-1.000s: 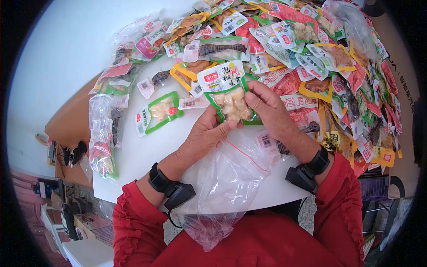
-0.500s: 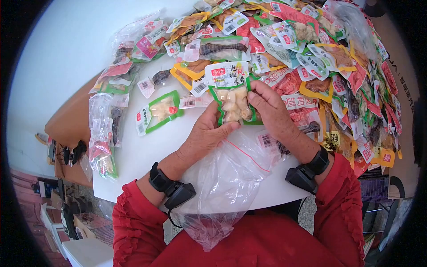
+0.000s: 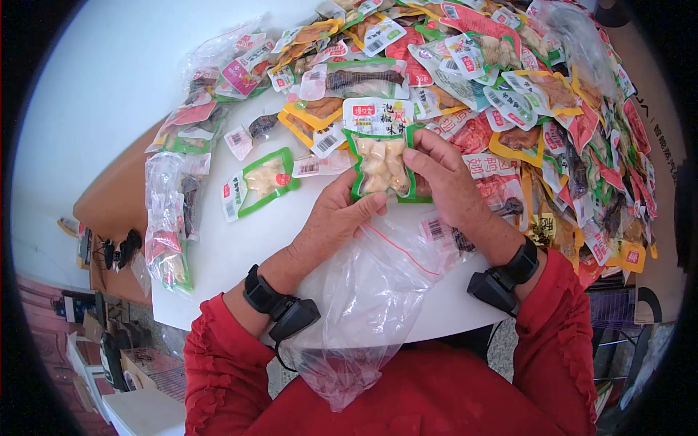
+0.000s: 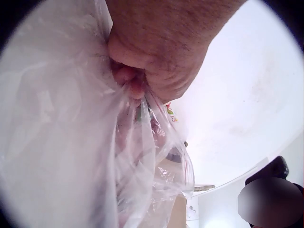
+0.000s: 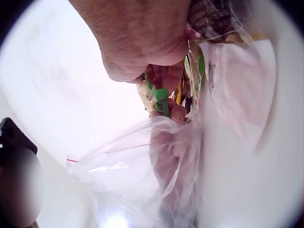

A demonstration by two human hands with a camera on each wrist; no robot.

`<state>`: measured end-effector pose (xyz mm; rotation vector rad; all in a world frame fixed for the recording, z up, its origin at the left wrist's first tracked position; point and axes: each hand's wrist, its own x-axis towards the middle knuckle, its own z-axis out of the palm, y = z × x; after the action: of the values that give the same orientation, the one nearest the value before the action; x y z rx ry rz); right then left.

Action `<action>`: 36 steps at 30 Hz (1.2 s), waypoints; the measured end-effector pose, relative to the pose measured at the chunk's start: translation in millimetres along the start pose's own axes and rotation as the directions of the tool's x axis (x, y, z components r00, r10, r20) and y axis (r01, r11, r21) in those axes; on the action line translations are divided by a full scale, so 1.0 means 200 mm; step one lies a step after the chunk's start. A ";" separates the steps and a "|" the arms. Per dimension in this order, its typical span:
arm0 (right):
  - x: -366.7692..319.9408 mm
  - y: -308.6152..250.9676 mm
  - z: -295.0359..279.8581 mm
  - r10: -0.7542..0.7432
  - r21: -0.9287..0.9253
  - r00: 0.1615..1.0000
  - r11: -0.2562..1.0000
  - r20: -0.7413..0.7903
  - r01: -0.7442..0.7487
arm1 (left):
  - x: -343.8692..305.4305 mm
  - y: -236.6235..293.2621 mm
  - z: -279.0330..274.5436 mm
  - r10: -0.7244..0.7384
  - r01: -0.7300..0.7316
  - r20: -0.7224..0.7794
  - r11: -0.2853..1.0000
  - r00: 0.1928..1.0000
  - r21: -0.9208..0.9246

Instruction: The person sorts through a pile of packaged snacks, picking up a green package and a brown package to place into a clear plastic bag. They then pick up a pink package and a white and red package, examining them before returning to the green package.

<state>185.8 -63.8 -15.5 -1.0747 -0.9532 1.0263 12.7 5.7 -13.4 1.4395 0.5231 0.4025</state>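
Far left, boxes (image 3: 142, 363) sat on the floor beside a brown cabinet (image 3: 116, 203). The white surface (image 3: 240, 240) carried filled bags (image 3: 171, 218) along its left edge. The left hand (image 3: 331, 225) had its grip closed on a clear bag (image 3: 371, 291). The right hand (image 3: 447, 185) pinched a green-edged packet (image 3: 379, 156) just above the bag's mouth. A heap of packets (image 3: 552, 109) covered the right side.

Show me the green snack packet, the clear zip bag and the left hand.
green snack packet (image 3: 382, 166), head view, its clear window
clear zip bag (image 3: 371, 291), head view, its middle
left hand (image 3: 327, 229), head view, its back
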 end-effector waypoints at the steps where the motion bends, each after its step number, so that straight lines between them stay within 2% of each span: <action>1: 0.00 0.00 0.00 -0.006 -0.009 1.000 1.000 0.004 0.006 | 0.00 0.00 0.00 0.013 -0.013 0.007 1.000 1.000 0.000; 6: -0.02 -0.04 0.03 -0.003 -0.062 1.000 0.998 0.010 0.003 | -0.01 0.00 -0.01 0.024 -0.024 0.013 0.999 1.000 0.041; 7: -0.02 -0.03 0.03 -0.025 -0.018 0.997 0.999 0.068 0.027 | -0.01 0.01 -0.01 0.014 -0.013 -0.006 0.997 1.000 0.079; 9: -0.02 -0.01 0.03 -0.050 0.026 0.991 0.999 0.125 0.047 | -0.01 0.02 0.00 0.023 -0.023 -0.004 0.998 1.000 0.055; 11: -0.02 -0.01 0.01 -0.052 -0.034 0.985 0.998 0.167 0.058 | -0.01 0.02 0.00 0.032 -0.032 -0.003 0.999 0.999 0.031; 15: -0.02 -0.03 0.02 -0.053 0.017 0.984 0.999 0.172 0.051 | -0.01 0.02 -0.01 -0.011 0.010 0.026 1.000 1.000 0.027; 18: -0.02 -0.02 0.02 -0.084 0.029 0.982 0.996 0.169 0.080 | 0.00 0.01 -0.02 -0.013 0.011 0.043 0.999 0.999 0.041; 21: -0.02 -0.02 0.01 -0.073 -0.053 0.987 0.995 0.142 0.081 | -0.01 0.03 0.00 0.002 -0.006 0.048 0.996 0.999 0.086; 23: -0.02 -0.01 0.02 -0.046 -0.086 0.996 0.995 0.070 0.052 | -0.02 0.04 0.01 0.020 -0.024 0.033 0.992 0.999 0.123; 29: -0.01 0.01 0.01 -0.049 -0.084 0.998 0.995 0.042 0.052 | -0.01 0.02 0.02 0.002 -0.004 0.025 0.996 1.000 0.085; 31: -0.01 0.00 0.01 -0.028 -0.071 0.999 0.997 0.026 0.030 | 0.00 0.00 0.01 0.037 -0.041 0.060 0.997 0.998 0.065; 36: -0.02 -0.02 0.01 0.013 -0.039 1.000 0.999 0.001 -0.013 | -0.02 0.03 0.02 0.023 -0.029 0.059 0.994 0.998 0.102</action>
<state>182.8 -66.9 -12.0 -1.1144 -0.9716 1.0227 11.9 0.6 -6.3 1.5537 0.4844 0.3572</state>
